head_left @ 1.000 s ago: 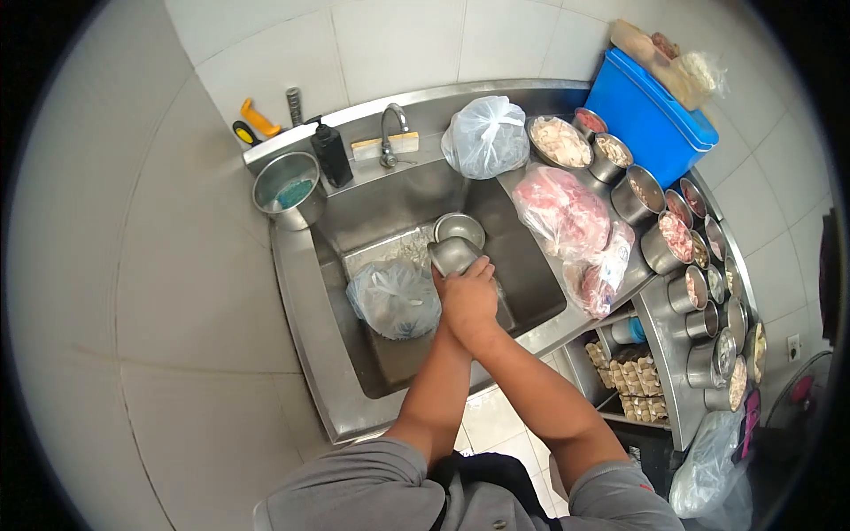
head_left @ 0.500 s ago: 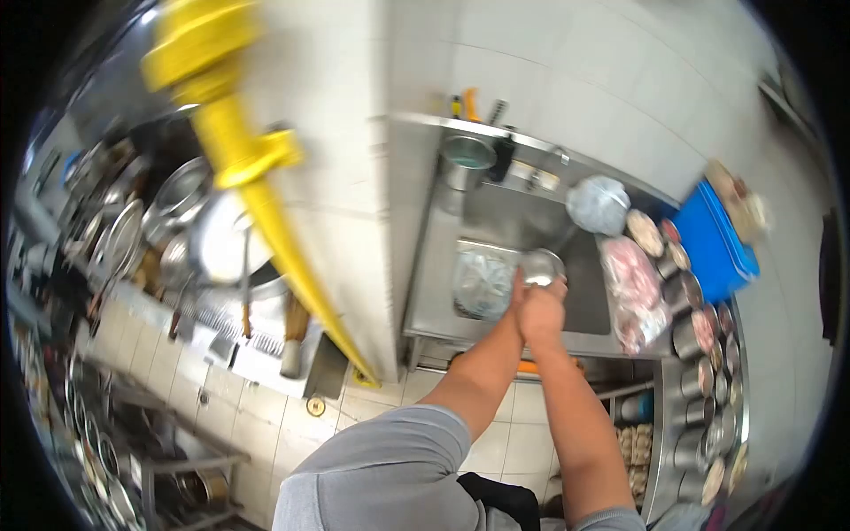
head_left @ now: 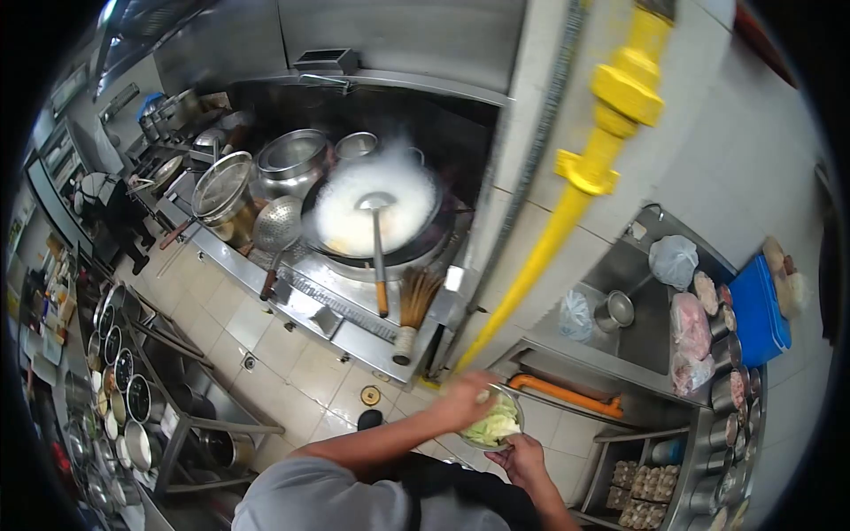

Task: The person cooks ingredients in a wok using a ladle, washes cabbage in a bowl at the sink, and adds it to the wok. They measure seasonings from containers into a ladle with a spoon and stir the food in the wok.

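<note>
A metal bowl of chopped pale-green leafy vegetable, resembling cabbage (head_left: 490, 430), is low in front of my body. My right hand (head_left: 524, 462) grips its rim at the lower right, thumb and fingers closed on the edge. My left hand (head_left: 462, 403) is at the bowl's upper left edge, smeared by motion, so its fingers cannot be made out. To the left, a wok (head_left: 305, 221) holds steaming, frothy pale liquid (head_left: 341, 208), with a long-handled ladle (head_left: 378, 248) in it. A metal pot (head_left: 614, 311) sits in the sink (head_left: 651, 341) to the right.
A yellow pipe (head_left: 549, 239) runs down between stove and sink. A bamboo brush (head_left: 413, 314) and a perforated skimmer (head_left: 278, 226) lie on the stove. Bagged meat (head_left: 691, 326) and a blue box (head_left: 757, 310) stand at right. Another person (head_left: 111, 203) is far left.
My view has swung left toward the stove. My hands have left the metal vessel at the sink and are now at the vegetable bowl, with the left hand moving.
</note>
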Motion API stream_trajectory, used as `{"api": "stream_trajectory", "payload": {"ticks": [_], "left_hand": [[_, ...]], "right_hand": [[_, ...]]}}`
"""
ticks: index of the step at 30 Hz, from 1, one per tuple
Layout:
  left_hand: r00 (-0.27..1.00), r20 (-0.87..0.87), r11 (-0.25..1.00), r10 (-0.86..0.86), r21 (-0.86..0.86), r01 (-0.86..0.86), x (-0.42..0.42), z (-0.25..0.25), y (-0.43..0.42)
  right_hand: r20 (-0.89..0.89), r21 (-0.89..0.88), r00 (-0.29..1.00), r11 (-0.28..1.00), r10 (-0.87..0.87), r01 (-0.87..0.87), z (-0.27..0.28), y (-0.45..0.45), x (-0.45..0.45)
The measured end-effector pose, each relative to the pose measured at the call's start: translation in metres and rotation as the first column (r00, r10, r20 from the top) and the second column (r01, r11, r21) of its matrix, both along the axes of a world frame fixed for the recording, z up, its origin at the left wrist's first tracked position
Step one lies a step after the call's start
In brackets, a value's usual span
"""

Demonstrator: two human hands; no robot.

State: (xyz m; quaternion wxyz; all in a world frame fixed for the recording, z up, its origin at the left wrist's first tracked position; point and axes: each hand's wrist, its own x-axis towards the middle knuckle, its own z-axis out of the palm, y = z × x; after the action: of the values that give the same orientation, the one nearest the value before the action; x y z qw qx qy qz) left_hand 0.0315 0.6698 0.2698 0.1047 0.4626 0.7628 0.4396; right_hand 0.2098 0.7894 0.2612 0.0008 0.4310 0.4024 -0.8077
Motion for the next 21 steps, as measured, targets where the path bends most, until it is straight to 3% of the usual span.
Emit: {"api": "stream_trajectory", "payload": {"ticks": [2,3,4,5,6,7,8,9,10,11,12,13,15,16,18,19,21], "left_hand": [[0.958,-0.016,0.939,0.285,0.205,-0.276,-0.053,0.027,-0.065],[0.883,0.218,0.894,0.415,0.08,-0.44,-0.078,0.052,-0.097],[0.871,0.233,0.862,0.433,0.177,-0.476,-0.111,0.048,-0.123],[0.849,0.259,0.877,0.46,0.017,-0.48,-0.139,0.067,-0.151],[0.834,0.417,0.932,0.362,-0.154,-0.327,-0.176,0.07,-0.177],[0.73,0.612,0.949,0.303,-0.124,-0.289,-0.202,0.087,-0.193],[0.655,0.73,0.933,0.194,0.07,-0.354,-0.234,0.065,-0.203],[0.699,0.618,0.895,0.359,-0.015,-0.446,-0.255,0.098,-0.214],[0.661,0.671,0.835,0.336,0.114,-0.539,-0.296,0.084,-0.219],[0.705,0.456,0.787,0.543,0.018,-0.617,-0.335,0.086,-0.228],[0.726,0.352,0.725,0.592,0.161,-0.669,-0.39,0.057,-0.229],[0.696,-0.088,0.701,0.712,0.129,-0.701,-0.403,0.096,-0.225],[0.586,-0.306,0.65,0.751,0.179,-0.739,-0.469,0.082,-0.207],[0.605,-0.306,0.667,0.735,0.171,-0.725,-0.489,0.069,-0.194],[0.483,-0.456,0.613,0.748,0.197,-0.765,-0.531,0.048,-0.169],[0.513,-0.519,0.686,0.684,0.218,-0.694,-0.551,0.028,-0.157],[0.475,-0.655,0.747,0.588,0.213,-0.63,-0.545,0.033,-0.142]], "right_hand": [[-0.037,-0.025,0.998,0.998,0.056,-0.057,0.022,-0.021,-0.054],[-0.093,-0.007,0.985,0.989,0.146,-0.147,0.03,-0.031,-0.084],[-0.149,0.01,0.962,0.973,0.231,-0.232,0.04,-0.042,-0.116],[-0.171,0.054,0.953,0.968,0.25,-0.244,0.063,-0.058,-0.151],[-0.196,0.101,0.943,0.962,0.267,-0.252,0.087,-0.076,-0.191],[-0.186,0.187,0.932,0.942,0.312,-0.278,0.099,-0.09,-0.23],[-0.167,0.275,0.92,0.912,0.356,-0.303,0.108,-0.102,-0.267],[-0.185,0.359,0.906,0.885,0.38,-0.297,0.113,-0.112,-0.304],[-0.201,0.436,0.893,0.853,0.403,-0.287,0.114,-0.122,-0.338],[0.012,0.748,0.897,0.592,0.441,-0.301,0.115,-0.131,-0.369],[0.224,0.918,0.898,0.227,0.379,-0.325,0.111,-0.139,-0.394],[0.216,0.918,0.909,0.242,0.358,-0.313,0.081,-0.142,-0.413],[0.531,0.847,0.839,-0.075,0.114,-0.526,0.015,-0.146,-0.435],[0.536,0.844,0.839,-0.059,0.098,-0.533,0.019,-0.146,-0.428],[0.557,0.772,0.789,0.188,0.259,-0.607,0.053,-0.142,-0.414],[0.554,0.775,0.795,0.195,0.247,-0.601,0.065,-0.145,-0.401],[0.382,0.884,0.9,0.2,0.212,-0.422,0.08,-0.152,-0.374]]}}
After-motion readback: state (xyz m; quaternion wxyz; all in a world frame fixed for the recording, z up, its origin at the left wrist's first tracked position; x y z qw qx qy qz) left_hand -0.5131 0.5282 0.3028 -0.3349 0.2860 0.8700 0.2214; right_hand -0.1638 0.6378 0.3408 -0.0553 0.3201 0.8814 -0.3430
